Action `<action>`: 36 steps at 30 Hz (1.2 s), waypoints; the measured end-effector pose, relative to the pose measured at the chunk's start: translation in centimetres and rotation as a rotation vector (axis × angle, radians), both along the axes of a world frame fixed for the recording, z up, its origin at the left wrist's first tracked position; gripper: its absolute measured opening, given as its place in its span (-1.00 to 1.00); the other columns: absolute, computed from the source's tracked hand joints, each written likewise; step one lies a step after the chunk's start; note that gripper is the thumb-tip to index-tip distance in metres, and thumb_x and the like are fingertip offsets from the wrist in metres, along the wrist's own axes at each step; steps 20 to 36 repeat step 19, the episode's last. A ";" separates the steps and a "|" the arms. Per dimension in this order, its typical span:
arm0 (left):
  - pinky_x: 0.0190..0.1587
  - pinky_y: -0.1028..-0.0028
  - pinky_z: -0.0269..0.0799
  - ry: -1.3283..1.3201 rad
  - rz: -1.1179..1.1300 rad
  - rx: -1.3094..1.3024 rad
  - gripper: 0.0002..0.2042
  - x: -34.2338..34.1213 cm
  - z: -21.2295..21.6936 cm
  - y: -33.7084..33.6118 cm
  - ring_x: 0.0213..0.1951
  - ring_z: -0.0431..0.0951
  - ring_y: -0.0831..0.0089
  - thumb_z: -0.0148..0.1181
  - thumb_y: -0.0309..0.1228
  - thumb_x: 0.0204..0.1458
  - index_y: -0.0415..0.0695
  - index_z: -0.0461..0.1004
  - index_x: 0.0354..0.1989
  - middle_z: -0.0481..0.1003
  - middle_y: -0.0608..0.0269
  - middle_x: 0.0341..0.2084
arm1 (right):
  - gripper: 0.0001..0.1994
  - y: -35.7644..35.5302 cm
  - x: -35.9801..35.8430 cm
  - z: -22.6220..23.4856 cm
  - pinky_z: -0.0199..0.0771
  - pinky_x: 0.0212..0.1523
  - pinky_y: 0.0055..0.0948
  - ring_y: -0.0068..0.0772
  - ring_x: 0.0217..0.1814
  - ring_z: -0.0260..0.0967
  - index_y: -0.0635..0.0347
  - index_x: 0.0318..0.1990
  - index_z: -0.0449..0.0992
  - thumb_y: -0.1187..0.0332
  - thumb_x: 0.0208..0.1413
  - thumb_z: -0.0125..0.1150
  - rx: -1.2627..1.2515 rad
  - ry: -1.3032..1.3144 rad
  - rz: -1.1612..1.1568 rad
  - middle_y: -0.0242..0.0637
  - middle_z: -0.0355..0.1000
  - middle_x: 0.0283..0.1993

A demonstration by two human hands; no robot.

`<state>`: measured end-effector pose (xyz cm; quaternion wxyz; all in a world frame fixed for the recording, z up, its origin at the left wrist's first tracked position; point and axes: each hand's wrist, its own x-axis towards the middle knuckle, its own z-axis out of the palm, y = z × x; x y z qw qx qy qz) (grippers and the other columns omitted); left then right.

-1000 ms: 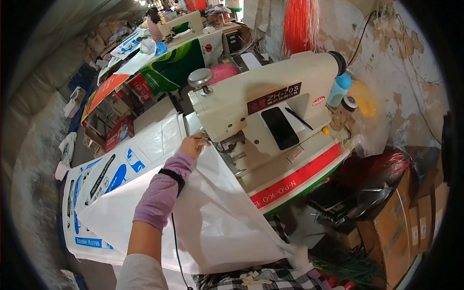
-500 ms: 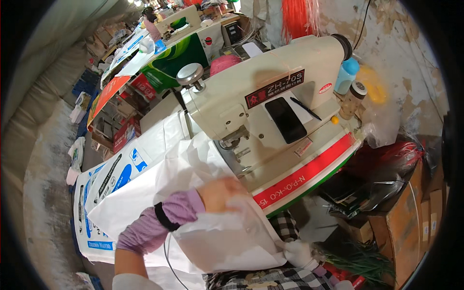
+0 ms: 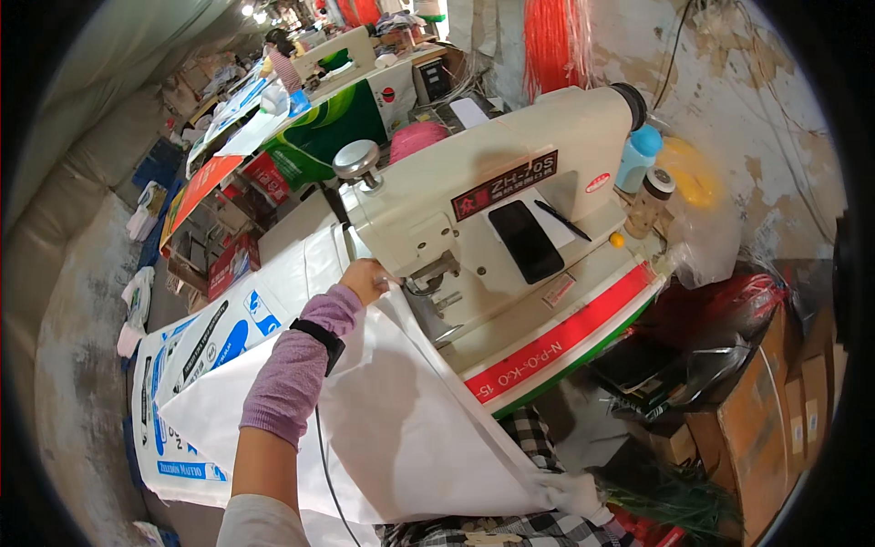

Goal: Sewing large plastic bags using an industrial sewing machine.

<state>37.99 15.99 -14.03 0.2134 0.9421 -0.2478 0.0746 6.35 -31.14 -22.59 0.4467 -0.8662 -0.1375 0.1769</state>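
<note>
A large white sheet (image 3: 401,401), like woven-sack material, drapes in front of the cream sewing machine (image 3: 547,137). My left hand (image 3: 366,281), in a purple sleeve with a black wristband, pinches the sheet's upper edge beside the presser foot (image 3: 428,276). That edge runs taut down to the lower right. There my right hand (image 3: 579,497), in what looks like a white glove and somewhat blurred, is closed at the sheet's corner. Printed white sacks (image 3: 219,351) lie stacked under and left of the sheet.
On the machine bed lie a black phone (image 3: 526,242) and a pen (image 3: 561,220). A blue bottle (image 3: 639,157) and a lidded jar (image 3: 650,202) stand behind. Cardboard boxes (image 3: 752,415) are at right. Another person (image 3: 283,64) is far off at another machine.
My left hand has moved up and away from me to the presser foot, now gripping the sheet's edge. The sheet's edge has straightened. My right hand has shifted slightly down and right.
</note>
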 end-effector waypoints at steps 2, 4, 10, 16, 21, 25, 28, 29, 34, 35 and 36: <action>-0.32 0.42 0.48 0.199 0.038 -0.011 -0.76 0.7 -0.6 0.3 -0.43 0.55 0.13 0.23 -0.62 -0.30 -0.07 0.62 -0.39 0.56 0.10 -0.46 | -0.64 -0.7 -1.0 0.6 0.45 -0.52 -0.50 -0.43 -0.62 0.44 -0.07 -0.14 0.61 0.47 -0.13 0.07 0.028 0.037 -0.071 -0.25 0.48 -0.56; -0.36 0.45 0.47 0.163 0.055 -0.164 -0.76 0.8 -1.8 0.4 -0.47 0.55 0.17 0.19 -0.66 -0.31 -0.07 0.62 -0.44 0.56 0.12 -0.53 | -0.65 -1.3 -1.3 1.1 0.45 -0.53 -0.53 -0.46 -0.62 0.44 -0.05 -0.14 0.61 0.48 -0.11 0.08 0.060 0.072 -0.132 -0.26 0.48 -0.57; -0.39 0.48 0.46 0.206 0.201 -0.667 -0.70 1.3 -5.0 -0.9 -0.48 0.57 0.25 0.11 -0.74 -0.31 -0.03 0.63 -0.50 0.55 0.15 -0.57 | -0.66 -1.2 -1.4 -2.0 0.46 -0.50 -0.53 -0.35 -0.60 0.45 -0.03 -0.14 0.61 0.49 -0.08 0.04 0.048 0.075 -0.135 -0.21 0.50 -0.52; -0.35 0.33 0.50 -0.227 -0.037 0.175 -0.72 -1.8 -0.2 -1.8 -0.41 0.57 0.20 0.16 -0.61 -0.23 0.09 0.63 -0.38 0.56 0.21 -0.43 | -0.71 -1.7 -1.3 -2.9 0.45 -0.48 -0.46 -0.34 -0.59 0.44 -0.15 -0.15 0.61 0.35 -0.04 0.07 -0.080 0.039 -0.055 -0.20 0.48 -0.54; -0.19 0.32 0.46 0.015 -0.009 0.395 -0.73 -3.0 1.8 -2.3 -0.25 0.54 0.20 0.21 -0.48 -0.20 0.14 0.61 -0.27 0.56 0.23 -0.34 | -0.70 -2.1 -2.0 -1.8 0.47 -0.45 -0.47 -0.38 -0.56 0.47 -0.17 -0.12 0.60 0.29 -0.04 0.08 0.017 0.267 -0.090 -0.22 0.51 -0.50; -0.19 0.32 0.46 0.015 -0.009 0.395 -0.73 -3.0 1.8 -2.3 -0.25 0.54 0.20 0.21 -0.48 -0.20 0.14 0.61 -0.27 0.56 0.23 -0.34 | -0.70 -2.1 -2.0 -1.8 0.47 -0.45 -0.47 -0.38 -0.56 0.47 -0.17 -0.12 0.60 0.29 -0.04 0.08 0.017 0.267 -0.090 -0.22 0.51 -0.50; -0.19 0.32 0.46 0.015 -0.009 0.395 -0.73 -3.0 1.8 -2.3 -0.25 0.54 0.20 0.21 -0.48 -0.20 0.14 0.61 -0.27 0.56 0.23 -0.34 | -0.70 -2.1 -2.0 -1.8 0.47 -0.45 -0.47 -0.38 -0.56 0.47 -0.17 -0.12 0.60 0.29 -0.04 0.08 0.017 0.267 -0.090 -0.22 0.51 -0.50; -0.19 0.32 0.46 0.015 -0.009 0.395 -0.73 -3.0 1.8 -2.3 -0.25 0.54 0.20 0.21 -0.48 -0.20 0.14 0.61 -0.27 0.56 0.23 -0.34 | -0.70 -2.1 -2.0 -1.8 0.47 -0.45 -0.47 -0.38 -0.56 0.47 -0.17 -0.12 0.60 0.29 -0.04 0.08 0.017 0.267 -0.090 -0.22 0.51 -0.50; -0.19 0.32 0.46 0.015 -0.009 0.395 -0.73 -3.0 1.8 -2.3 -0.25 0.54 0.20 0.21 -0.48 -0.20 0.14 0.61 -0.27 0.56 0.23 -0.34 | -0.70 -2.1 -2.0 -1.8 0.47 -0.45 -0.47 -0.38 -0.56 0.47 -0.17 -0.12 0.60 0.29 -0.04 0.08 0.017 0.267 -0.090 -0.22 0.51 -0.50; -0.19 0.32 0.46 0.015 -0.009 0.395 -0.73 -3.0 1.8 -2.3 -0.25 0.54 0.20 0.21 -0.48 -0.20 0.14 0.61 -0.27 0.56 0.23 -0.34 | -0.70 -2.1 -2.0 -1.8 0.47 -0.45 -0.47 -0.38 -0.56 0.47 -0.17 -0.12 0.60 0.29 -0.04 0.08 0.017 0.267 -0.090 -0.22 0.51 -0.50; -0.19 0.32 0.46 0.015 -0.009 0.395 -0.73 -3.0 1.8 -2.3 -0.25 0.54 0.20 0.21 -0.48 -0.20 0.14 0.61 -0.27 0.56 0.23 -0.34 | -0.70 -2.1 -2.0 -1.8 0.47 -0.45 -0.47 -0.38 -0.56 0.47 -0.17 -0.12 0.60 0.29 -0.04 0.08 0.017 0.267 -0.090 -0.22 0.51 -0.50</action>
